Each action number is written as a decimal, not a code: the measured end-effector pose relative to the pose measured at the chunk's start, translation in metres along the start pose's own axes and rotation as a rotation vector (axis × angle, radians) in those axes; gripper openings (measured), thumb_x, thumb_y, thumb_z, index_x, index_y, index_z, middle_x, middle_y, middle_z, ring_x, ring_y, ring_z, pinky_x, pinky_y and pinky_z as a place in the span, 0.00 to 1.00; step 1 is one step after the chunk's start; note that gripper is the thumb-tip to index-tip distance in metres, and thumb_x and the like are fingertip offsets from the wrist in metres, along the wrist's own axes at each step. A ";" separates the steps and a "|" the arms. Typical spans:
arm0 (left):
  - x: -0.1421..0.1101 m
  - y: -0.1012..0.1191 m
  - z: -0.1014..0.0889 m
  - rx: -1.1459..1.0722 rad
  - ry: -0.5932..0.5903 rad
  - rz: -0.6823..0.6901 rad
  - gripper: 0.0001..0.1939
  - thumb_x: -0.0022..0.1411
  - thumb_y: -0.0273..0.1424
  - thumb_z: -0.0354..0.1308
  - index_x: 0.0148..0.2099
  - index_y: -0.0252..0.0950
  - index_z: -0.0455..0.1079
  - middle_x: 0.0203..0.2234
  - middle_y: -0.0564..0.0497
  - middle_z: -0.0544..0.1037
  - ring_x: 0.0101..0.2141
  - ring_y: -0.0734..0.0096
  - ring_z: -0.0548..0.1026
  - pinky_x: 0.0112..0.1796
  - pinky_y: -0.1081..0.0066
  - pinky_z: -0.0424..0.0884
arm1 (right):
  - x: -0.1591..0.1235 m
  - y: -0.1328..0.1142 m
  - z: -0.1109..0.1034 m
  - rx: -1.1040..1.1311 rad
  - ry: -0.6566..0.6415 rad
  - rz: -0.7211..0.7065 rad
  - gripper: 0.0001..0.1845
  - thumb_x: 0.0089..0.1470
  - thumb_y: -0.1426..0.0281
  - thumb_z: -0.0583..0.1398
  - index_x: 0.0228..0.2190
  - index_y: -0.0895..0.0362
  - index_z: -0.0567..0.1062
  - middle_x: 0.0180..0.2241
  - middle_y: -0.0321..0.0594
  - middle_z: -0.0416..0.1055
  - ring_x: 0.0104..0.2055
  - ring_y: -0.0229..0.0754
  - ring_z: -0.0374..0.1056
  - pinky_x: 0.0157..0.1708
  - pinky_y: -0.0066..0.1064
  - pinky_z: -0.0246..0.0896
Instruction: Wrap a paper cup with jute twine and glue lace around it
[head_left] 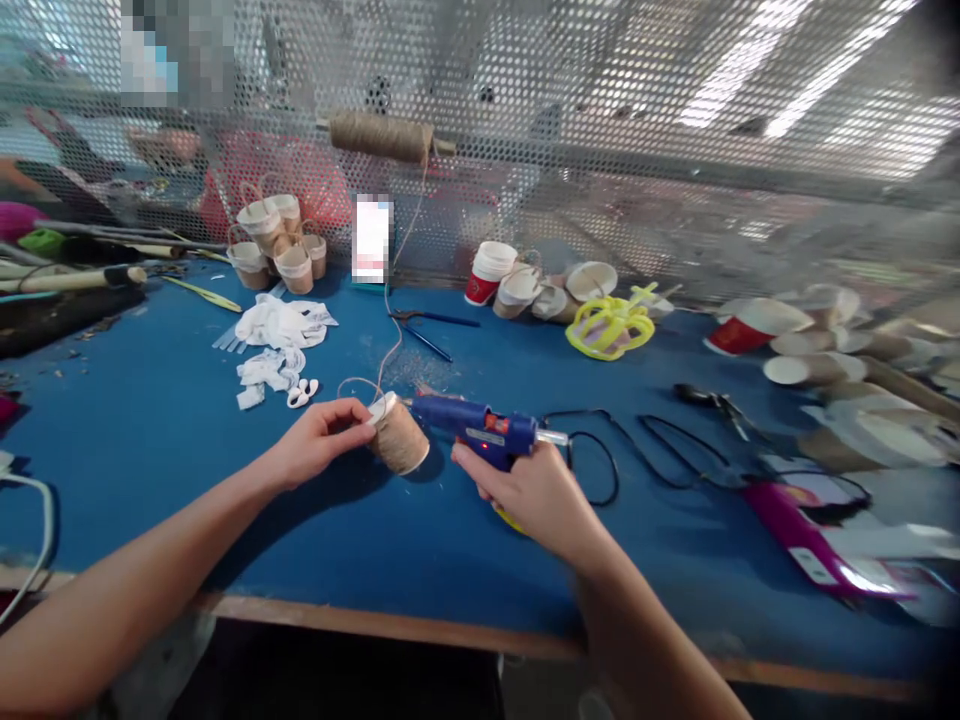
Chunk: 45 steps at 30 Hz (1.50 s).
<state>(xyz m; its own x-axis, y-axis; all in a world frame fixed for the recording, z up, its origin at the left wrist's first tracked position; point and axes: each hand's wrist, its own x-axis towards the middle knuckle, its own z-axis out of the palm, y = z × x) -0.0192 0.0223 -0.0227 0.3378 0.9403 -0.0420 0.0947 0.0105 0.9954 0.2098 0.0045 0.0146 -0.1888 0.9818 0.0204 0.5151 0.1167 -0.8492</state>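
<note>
My left hand [319,440] pinches the rim of a twine-wrapped paper cup [400,438] lying on its side on the blue table [225,500]. A strand of twine [390,340] runs from the cup up to a spool [381,135] on a rod at the mesh panel. My right hand [536,495] grips a blue hot glue gun [480,428], whose nozzle points left and touches the cup. The gun's black cord [600,455] loops off to the right.
Finished twine cups [277,245] stand at the back left, white scraps [281,335] nearby. Blue pliers [431,330], paper cups [525,285], a yellow plastic frame [611,325], black scissors [712,405] and a magenta package [810,535] lie around. Another person sits behind the mesh.
</note>
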 end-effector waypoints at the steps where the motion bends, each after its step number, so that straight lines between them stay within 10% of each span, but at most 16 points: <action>1: 0.000 0.001 0.000 -0.008 0.004 -0.010 0.09 0.53 0.34 0.57 0.28 0.34 0.64 0.23 0.55 0.69 0.27 0.75 0.66 0.34 0.71 0.61 | -0.002 0.000 0.000 -0.014 0.001 -0.031 0.08 0.46 0.67 0.60 0.20 0.54 0.67 0.14 0.32 0.65 0.15 0.35 0.60 0.16 0.29 0.56; 45: -0.002 0.002 0.003 0.045 0.009 0.049 0.08 0.56 0.34 0.55 0.29 0.33 0.66 0.24 0.54 0.68 0.27 0.76 0.64 0.31 0.73 0.60 | -0.012 -0.010 0.012 -0.193 0.043 -0.115 0.08 0.47 0.69 0.55 0.22 0.57 0.73 0.19 0.37 0.68 0.21 0.39 0.65 0.22 0.30 0.63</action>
<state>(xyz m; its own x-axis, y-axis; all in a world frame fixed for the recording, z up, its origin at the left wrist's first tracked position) -0.0172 0.0199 -0.0212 0.3347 0.9423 0.0077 0.1207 -0.0510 0.9914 0.1969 -0.0099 0.0161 -0.2220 0.9654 0.1371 0.6434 0.2507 -0.7233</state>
